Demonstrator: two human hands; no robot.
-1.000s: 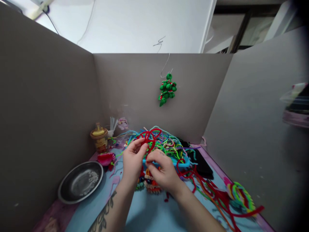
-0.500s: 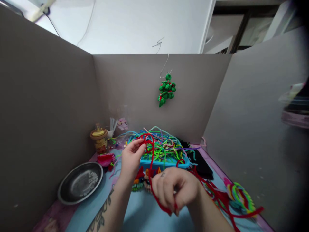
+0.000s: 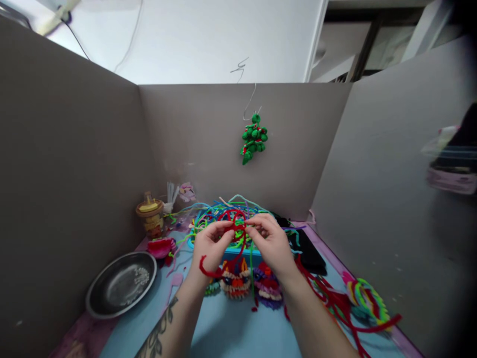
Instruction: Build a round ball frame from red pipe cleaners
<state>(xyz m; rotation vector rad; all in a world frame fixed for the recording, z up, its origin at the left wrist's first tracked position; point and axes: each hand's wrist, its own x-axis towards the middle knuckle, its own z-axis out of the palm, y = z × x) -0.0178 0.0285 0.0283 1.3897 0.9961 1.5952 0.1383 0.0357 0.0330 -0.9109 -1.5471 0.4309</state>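
Observation:
Both of my hands pinch a red pipe cleaner (image 3: 238, 229) bent into loops, held above the table. My left hand (image 3: 209, 248) grips its left side and a loose red tail curls down below that hand. My right hand (image 3: 272, 243) grips its right side. Just behind them a blue tray (image 3: 230, 253) holds a heap of pipe cleaners in many colours (image 3: 219, 211). Below my hands, two small finished pipe-cleaner figures (image 3: 234, 283) stand on the blue table mat.
A metal bowl (image 3: 119, 284) with small white beads sits at the left. A yellow-lidded jar (image 3: 150, 217) stands at the back left. Red and coloured pipe cleaners (image 3: 367, 303) lie at the right. A green pipe-cleaner ornament (image 3: 253, 139) hangs on the grey partition.
My right hand pulled a red strand down toward me, then rose back to meet my left hand at the looped pipe cleaner. The figures below are now uncovered.

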